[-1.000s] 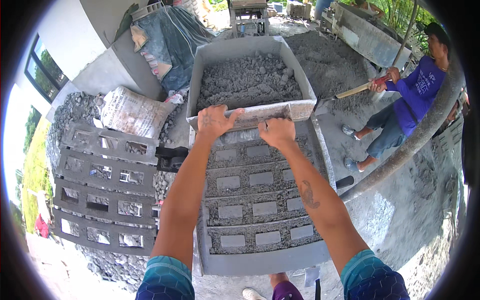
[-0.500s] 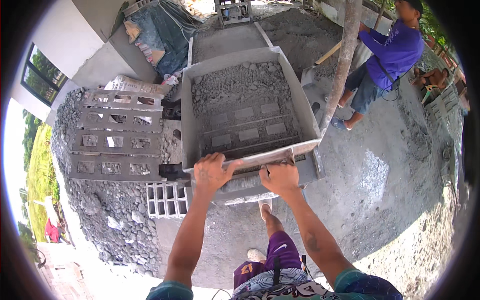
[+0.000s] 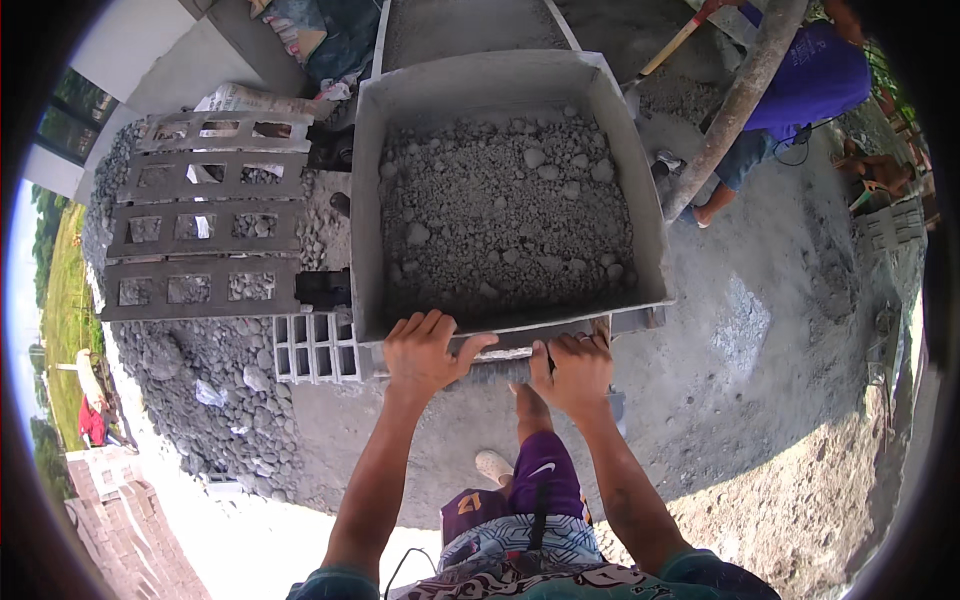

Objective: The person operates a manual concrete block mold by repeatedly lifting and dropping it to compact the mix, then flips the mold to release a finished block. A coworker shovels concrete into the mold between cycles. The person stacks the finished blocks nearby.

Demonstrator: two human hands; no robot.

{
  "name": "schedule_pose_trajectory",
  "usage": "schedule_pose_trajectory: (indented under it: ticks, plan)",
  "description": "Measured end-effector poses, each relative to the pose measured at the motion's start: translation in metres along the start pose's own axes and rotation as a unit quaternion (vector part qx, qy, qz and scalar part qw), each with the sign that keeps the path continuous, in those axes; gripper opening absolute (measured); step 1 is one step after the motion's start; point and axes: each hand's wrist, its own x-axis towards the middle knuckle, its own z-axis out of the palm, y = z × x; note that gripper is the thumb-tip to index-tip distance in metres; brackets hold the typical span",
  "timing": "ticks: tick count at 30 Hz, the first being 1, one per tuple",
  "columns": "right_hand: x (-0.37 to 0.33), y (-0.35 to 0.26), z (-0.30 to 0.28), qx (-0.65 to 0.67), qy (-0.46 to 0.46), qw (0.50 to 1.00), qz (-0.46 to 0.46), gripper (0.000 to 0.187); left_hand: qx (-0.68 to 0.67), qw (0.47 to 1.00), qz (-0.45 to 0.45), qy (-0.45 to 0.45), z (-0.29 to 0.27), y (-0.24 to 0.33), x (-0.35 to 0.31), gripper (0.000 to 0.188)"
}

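Note:
A grey metal box [image 3: 490, 80] with raised walls stands in front of me, its bottom covered by loose, lumpy grey concrete mix [image 3: 505, 205]. My left hand [image 3: 422, 352] is closed over the left part of its near edge, thumb pointing inward. Farther right on the same edge, my right hand [image 3: 573, 372] has its fingers curled over and its thumb toward the middle. Both palms are hidden. Between and below the hands runs a dark horizontal bar [image 3: 497, 372].
Slotted dark pallets [image 3: 205, 232] lie left, above a gravel heap [image 3: 205, 405]. Hollow concrete blocks [image 3: 318, 350] stand by the box's near left corner. Right of the box, a slanted pole [image 3: 735, 115] rises beside a person in purple [image 3: 815, 80] bending over with a shovel [image 3: 672, 50].
Loose mix now covers the rectangular openings and bars that showed in the box's near half. The person in purple has bent down. My hands keep their hold on the near edge.

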Motion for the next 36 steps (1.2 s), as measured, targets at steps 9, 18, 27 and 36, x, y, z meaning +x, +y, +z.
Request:
schedule_pose_trajectory:
  ticks: [9, 18, 27, 36]
  plan:
    - [0.222, 0.037, 0.077, -0.027, 0.097, 0.994, -0.040, 0.027, 0.035, 0.998, 0.010, 0.052, 0.086, -0.112, 0.188, 0.067]
    - [0.344, 0.052, 0.094, -0.040, -0.082, 0.996, 0.021, 0.047, 0.055, 0.997, -0.030, -0.036, 0.118, -0.169, 0.278, 0.076]
    - [0.150, 0.010, 0.014, 0.001, -0.124, 0.991, 0.052, 0.044, 0.044, 0.993, -0.057, -0.097, 0.030, -0.064, 0.116, 0.074]
    - [-0.002, -0.021, -0.023, -0.024, -0.096, 0.993, 0.059, 0.036, 0.025, 0.999, 0.012, 0.026, -0.029, 0.006, -0.012, 0.061]
